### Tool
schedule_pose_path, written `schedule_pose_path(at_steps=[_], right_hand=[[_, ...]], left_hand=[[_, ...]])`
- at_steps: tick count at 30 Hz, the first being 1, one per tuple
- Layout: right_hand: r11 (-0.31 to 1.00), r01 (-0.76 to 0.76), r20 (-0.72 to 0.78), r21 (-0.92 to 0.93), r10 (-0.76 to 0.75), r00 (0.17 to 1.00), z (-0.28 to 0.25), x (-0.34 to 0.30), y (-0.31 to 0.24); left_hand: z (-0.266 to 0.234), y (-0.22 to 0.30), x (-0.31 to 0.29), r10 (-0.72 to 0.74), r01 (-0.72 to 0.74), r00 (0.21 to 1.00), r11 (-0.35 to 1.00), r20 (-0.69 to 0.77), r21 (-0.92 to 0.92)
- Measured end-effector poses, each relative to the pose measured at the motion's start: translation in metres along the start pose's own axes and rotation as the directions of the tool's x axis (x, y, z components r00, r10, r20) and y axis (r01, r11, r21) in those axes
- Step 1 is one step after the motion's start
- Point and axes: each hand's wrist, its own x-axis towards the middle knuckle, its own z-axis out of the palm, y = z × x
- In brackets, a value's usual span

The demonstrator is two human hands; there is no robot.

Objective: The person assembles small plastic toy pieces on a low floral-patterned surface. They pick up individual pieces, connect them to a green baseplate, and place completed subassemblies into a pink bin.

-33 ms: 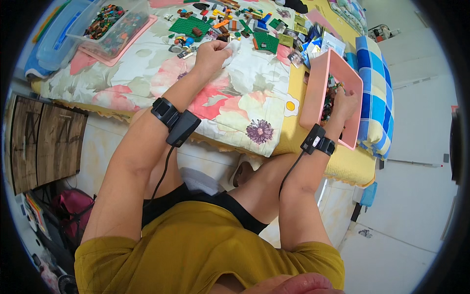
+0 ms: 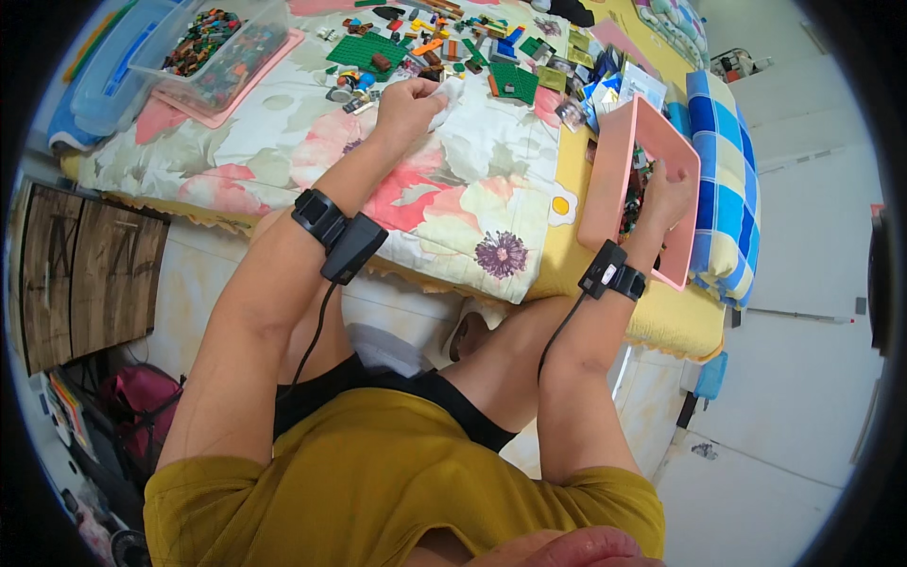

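Observation:
My left hand (image 2: 408,109) is closed on a thin, crumpled white piece (image 2: 450,100), perhaps a small bag or paper, above the flowered bedcover. Just beyond it lie loose toy building bricks (image 2: 430,45) and green baseplates (image 2: 367,53). My right hand (image 2: 669,200) reaches into a pink plastic bin (image 2: 605,189) at the right. Its fingers look curled in, and whatever they hold is too small to make out. Mixed building bricks (image 2: 635,194) lie in the bin, partly covered by that hand.
A clear tub (image 2: 255,66) with many small bricks stands at the far left on a pink lid (image 2: 215,121). Beside it leans a blue lid (image 2: 111,90). Packets and leaflets (image 2: 605,93) lie behind the bin, and a blue checked pillow (image 2: 723,180) is right of it.
My right hand has shifted very slightly inside the pink bin. My left hand and the white piece stay in place.

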Motion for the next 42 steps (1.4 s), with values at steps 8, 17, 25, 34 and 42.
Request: schedule_pose_path(at_steps=[8, 17, 25, 34, 42], right_hand=[[0.777, -0.209, 0.458, 0.593, -0.112, 0.882, 0.005, -0.041, -0.108], [0.907, 0.010, 0.577, 0.421, -0.276, 0.769, 0.108, -0.082, -0.194], [0.915, 0.213, 0.639, 0.342, -0.393, 0.662, 0.110, -0.124, -0.225], [0.723, 0.419, 0.353, 0.549, -0.655, 0.668, 0.052, -0.173, -0.196], [0.677, 0.409, 0.452, 0.612, -0.724, 0.521, -0.016, -0.177, -0.154]], left_hand=[[0.004, -0.003, 0.002, 0.055, -0.057, 0.993, 0.998, -0.100, -0.022], [0.012, -0.008, 0.008, 0.164, -0.158, 0.981, 0.985, -0.099, 0.068], [0.012, 0.006, 0.008, 0.131, -0.128, 0.989, 0.990, -0.064, 0.060], [0.010, 0.000, 0.012, 0.181, -0.183, 0.977, 0.983, -0.115, -0.004], [0.003, -0.002, 0.002, 0.212, -0.210, 0.969, 0.977, -0.129, 0.030]])
